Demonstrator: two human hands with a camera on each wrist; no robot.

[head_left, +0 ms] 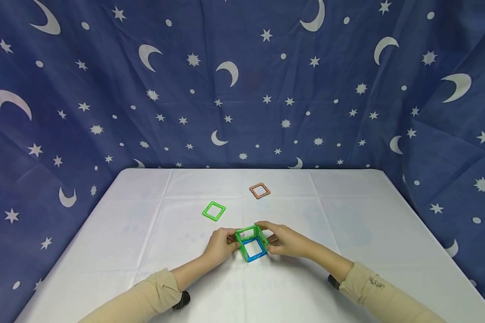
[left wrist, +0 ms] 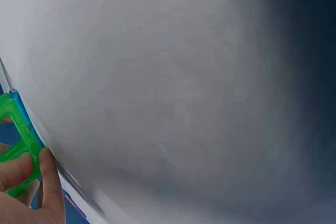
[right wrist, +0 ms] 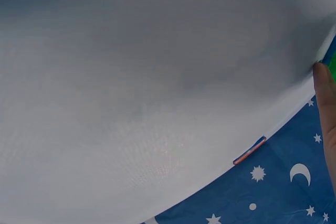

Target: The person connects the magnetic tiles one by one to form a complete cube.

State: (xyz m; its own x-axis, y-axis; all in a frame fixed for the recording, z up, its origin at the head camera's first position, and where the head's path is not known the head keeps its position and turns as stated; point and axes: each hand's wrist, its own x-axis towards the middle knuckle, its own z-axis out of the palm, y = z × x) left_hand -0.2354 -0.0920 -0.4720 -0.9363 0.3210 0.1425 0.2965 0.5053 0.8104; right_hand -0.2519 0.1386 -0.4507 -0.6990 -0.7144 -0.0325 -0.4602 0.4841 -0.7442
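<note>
Fingers of my left hand [head_left: 220, 245] and right hand [head_left: 286, 240] are clamping the box [head_left: 251, 239] from both sides, midway between the table's [head_left: 105, 251] side edges; a green square [head_left: 208, 216] is lying beyond, nearer my left.

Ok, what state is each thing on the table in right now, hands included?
Left hand: pinching the cube's left side.
Right hand: holding the cube's right side.
Cube: partly built, green squares joined to a blue one, top open.
Loose green square: lying flat, unattached.
Orange square: lying flat, unattached.
White tablecloth: spread out, creased.
</note>
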